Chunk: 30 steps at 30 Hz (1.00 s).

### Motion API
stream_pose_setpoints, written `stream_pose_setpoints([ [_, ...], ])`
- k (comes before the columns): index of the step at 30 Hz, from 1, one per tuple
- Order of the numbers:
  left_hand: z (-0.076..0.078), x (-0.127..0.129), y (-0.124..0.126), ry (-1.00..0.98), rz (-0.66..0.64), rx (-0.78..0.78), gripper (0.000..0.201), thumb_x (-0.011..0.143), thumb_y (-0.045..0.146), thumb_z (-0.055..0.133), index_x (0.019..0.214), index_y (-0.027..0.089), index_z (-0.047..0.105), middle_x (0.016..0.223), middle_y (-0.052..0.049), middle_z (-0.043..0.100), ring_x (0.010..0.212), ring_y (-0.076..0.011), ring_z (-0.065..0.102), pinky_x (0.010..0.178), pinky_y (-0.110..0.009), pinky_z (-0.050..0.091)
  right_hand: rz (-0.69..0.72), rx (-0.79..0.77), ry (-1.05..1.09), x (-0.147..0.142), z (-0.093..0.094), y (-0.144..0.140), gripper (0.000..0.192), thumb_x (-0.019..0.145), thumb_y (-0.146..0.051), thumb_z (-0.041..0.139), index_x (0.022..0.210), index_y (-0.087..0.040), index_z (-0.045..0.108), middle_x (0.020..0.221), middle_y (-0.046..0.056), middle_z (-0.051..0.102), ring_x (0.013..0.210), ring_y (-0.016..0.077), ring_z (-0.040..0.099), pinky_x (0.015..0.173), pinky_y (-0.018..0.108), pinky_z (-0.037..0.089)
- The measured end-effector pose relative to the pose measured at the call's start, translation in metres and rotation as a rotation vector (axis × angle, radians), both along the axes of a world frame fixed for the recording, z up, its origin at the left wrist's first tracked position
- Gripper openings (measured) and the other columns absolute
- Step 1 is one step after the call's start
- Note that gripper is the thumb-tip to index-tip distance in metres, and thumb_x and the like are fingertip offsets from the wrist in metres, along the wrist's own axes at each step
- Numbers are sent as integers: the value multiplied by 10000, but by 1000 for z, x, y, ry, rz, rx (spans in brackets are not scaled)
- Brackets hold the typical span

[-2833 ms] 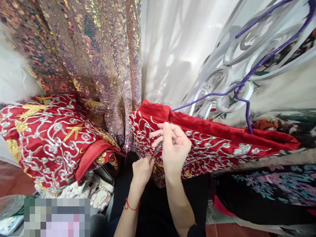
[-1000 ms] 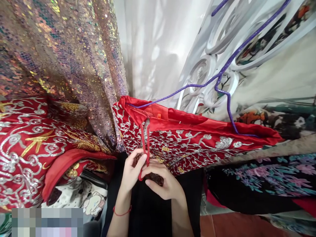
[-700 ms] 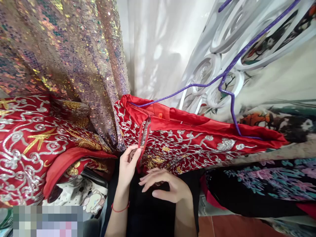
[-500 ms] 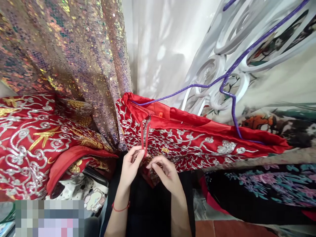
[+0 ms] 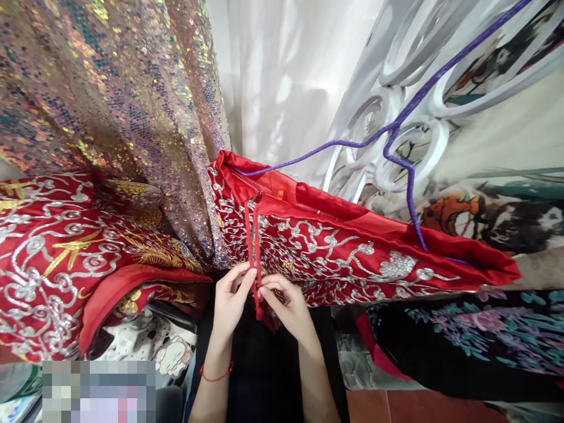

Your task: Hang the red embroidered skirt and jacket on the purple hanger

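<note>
Both of our hands meet at a thin red loop strap (image 5: 253, 252) hanging from the neckline of the red embroidered garment (image 5: 335, 247), which hangs on a purple wire hanger (image 5: 408, 126). Our left hand (image 5: 231, 299) pinches the strap's lower end between thumb and fingertips, and our right hand (image 5: 288, 308) pinches it just beside, fingers touching. A sequinned fabric (image 5: 132, 100) hangs to the left, and a second red embroidered piece (image 5: 61, 258) lies beneath it.

Thin red cord bracelet (image 5: 217, 375), bare forearms
</note>
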State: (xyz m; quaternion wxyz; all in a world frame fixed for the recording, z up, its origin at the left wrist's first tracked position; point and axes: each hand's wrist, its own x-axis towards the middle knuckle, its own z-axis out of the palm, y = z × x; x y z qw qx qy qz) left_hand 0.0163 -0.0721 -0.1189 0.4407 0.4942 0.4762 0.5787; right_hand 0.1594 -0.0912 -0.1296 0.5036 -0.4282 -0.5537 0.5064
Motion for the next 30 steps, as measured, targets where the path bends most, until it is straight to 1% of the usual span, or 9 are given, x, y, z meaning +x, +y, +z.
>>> stream_pose_setpoints([
  [4, -5, -9, 2, 59, 79, 61, 204, 870, 382, 719, 949, 209, 793, 1023, -63, 707, 982, -175, 666, 900, -272, 535, 8, -67, 36, 7, 1, 1, 171, 929, -384, 648, 917, -214, 660, 798, 35, 763, 791, 193, 745, 772, 308, 579],
  [9, -8, -14, 4, 51, 124, 32, 232, 855, 400, 730, 962, 204, 790, 931, -49, 721, 831, -150, 636, 790, -256, 513, -34, -39, 44, 10, 3, 2, 201, 917, -415, 650, 889, -217, 662, 788, 20, 709, 734, 162, 670, 731, 291, 552],
  [12, -2, -13, 3, 88, 55, 35, 246, 885, 410, 688, 948, 192, 785, 909, -57, 733, 800, -155, 641, 765, -261, 517, -36, 5, 35, 3, 5, 2, 194, 901, -407, 671, 865, -217, 683, 827, 17, 652, 740, 145, 618, 687, 265, 520],
  [16, 5, -10, 0, 178, -119, 132, 208, 888, 386, 690, 873, 193, 768, 856, -49, 703, 795, -160, 646, 758, -264, 527, -20, 32, -28, -12, 2, 1, 171, 930, -379, 634, 874, -221, 669, 848, 17, 646, 786, 155, 616, 742, 275, 519],
  [18, 5, -9, -1, 223, -130, 173, 159, 873, 350, 718, 887, 198, 764, 870, -45, 699, 809, -159, 652, 769, -265, 531, -29, 22, -38, -17, 1, -2, 149, 947, -365, 609, 908, -224, 640, 832, 9, 641, 773, 151, 612, 746, 273, 519],
  [22, 3, -12, -3, 343, -58, 258, 137, 919, 281, 667, 970, 212, 773, 913, -48, 666, 851, -154, 645, 802, -272, 527, -81, 24, 43, -25, 3, -6, 159, 960, -369, 591, 1061, -252, 554, 850, -7, 618, 742, 138, 604, 708, 260, 518],
  [26, 3, -18, -6, 559, 85, 385, 195, 937, 247, 636, 1064, 247, 783, 891, -45, 604, 819, -150, 576, 744, -270, 498, -147, 4, 80, -32, 14, 0, 258, 964, -424, 590, 1152, -258, 529, 693, -67, 496, 579, 99, 487, 575, 220, 437],
  [28, 4, -19, -8, 646, 123, 422, 187, 942, 251, 629, 1027, 242, 795, 788, -29, 576, 743, -143, 533, 681, -259, 469, -178, -5, 47, -35, 20, 5, 286, 951, -441, 612, 1151, -241, 569, 631, -85, 424, 532, 88, 420, 526, 213, 383],
  [30, 4, -19, -9, 665, 103, 411, 198, 955, 249, 614, 1040, 226, 790, 717, -14, 582, 671, -129, 530, 634, -245, 460, -194, 11, -6, -36, 24, 11, 249, 954, -443, 605, 1052, -216, 635, 615, -73, 430, 528, 89, 408, 517, 223, 371],
])
